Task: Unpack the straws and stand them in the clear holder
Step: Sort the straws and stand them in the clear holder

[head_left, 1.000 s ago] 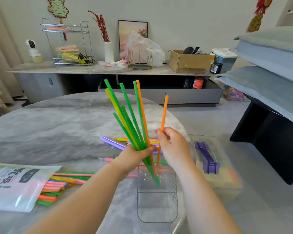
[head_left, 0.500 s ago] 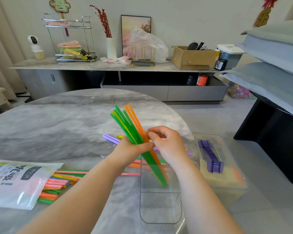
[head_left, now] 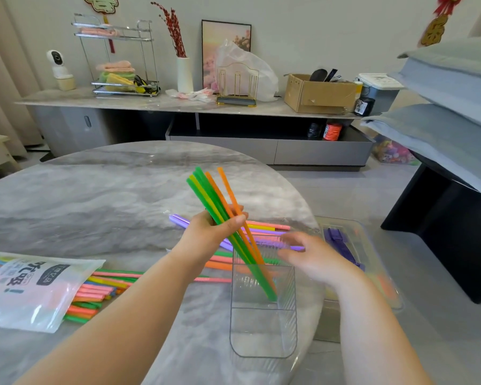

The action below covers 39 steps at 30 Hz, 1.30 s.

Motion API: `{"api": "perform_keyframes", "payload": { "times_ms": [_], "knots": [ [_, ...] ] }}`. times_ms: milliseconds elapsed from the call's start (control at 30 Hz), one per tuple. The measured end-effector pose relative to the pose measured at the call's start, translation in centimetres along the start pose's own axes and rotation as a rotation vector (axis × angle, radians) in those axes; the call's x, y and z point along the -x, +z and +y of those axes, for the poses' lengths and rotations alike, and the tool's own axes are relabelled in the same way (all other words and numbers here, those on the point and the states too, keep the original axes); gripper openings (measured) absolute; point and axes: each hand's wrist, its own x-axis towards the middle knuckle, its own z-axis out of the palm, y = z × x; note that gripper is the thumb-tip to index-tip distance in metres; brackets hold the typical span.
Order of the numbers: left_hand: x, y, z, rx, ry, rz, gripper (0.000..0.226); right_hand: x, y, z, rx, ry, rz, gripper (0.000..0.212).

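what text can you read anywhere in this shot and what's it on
"吸!" on the bag, in large dark print; the character before it is unclear.
Dark badge on the bag: too small to read.
Green ornament on the wall: character shape, cut off by the frame, unreadable.
Gold charm: blurred, unreadable.
Black jar label: too small to read.
Bin lid print: too blurred to read.
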Motion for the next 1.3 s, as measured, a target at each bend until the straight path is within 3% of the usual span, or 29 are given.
{"api": "perform_keyframes", "payload": {
  "times_ms": [200, 300, 533, 633, 733, 800, 867, 967, 1033, 1167, 1300],
  "knots": [
    [1.2, -0.8, -0.5, -0.093, -0.023, -0.049, 0.008, -0.9, 2.1, -0.5, -0.227, -0.067, 0.232, 0.027],
    [1.9, -1.9, -0.5, -0.121, -0.006, -0.062, 0.016, -1.8, 2.3, -0.5, -0.281, -0.056, 0.321, 0.026],
    [5.9, -9.7, -0.3, -0.402, -0.064, 0.19, 0.023, -2.7, 1.9, -0.4, -0.242, -0.028, 0.404, 0.022],
    [8.4, -13.2, 0.3, -0.505, -0.086, 0.283, 0.019, -1.6, 1.7, -1.7, -0.153, -0.047, 0.665, 0.023],
    [10.4, -15.5, 0.0, -0.703, -0.096, 0.329, 0.019, 1.2, 3.0, -5.3, -0.106, -0.316, 0.919, 0.01],
    [11.1, -16.0, -0.5, -0.839, -0.093, 0.307, 0.024, 3.3, 5.1, -7.8, -0.093, -0.52, 0.837, 0.005],
    [11.1, -16.0, -1.0, -0.981, -0.078, 0.288, 0.031, 4.6, 7.7, -9.2, -0.012, -0.648, 0.586, 0.006],
    [10.7, -16.4, -2.3, -1.242, -0.016, 0.23, 0.045, 4.0, 11.4, -10.2, 0.259, -0.594, 0.107, 0.014],
    [10.4, -16.9, -3.3, -1.384, -0.041, 0.161, 0.054, 2.4, 12.9, -9.7, 0.439, -0.474, -0.069, 0.028],
    [9.7, -18.8, -4.4, -1.456, -0.184, 0.155, 0.072, -0.7, 15.4, -9.6, 0.556, -0.308, -0.218, 0.058],
    [9.2, -20.7, -5.3, -1.41, -0.271, 0.162, 0.084, -3.3, 18.3, -11.2, 0.685, -0.3, -0.255, 0.062]
  ]
}}
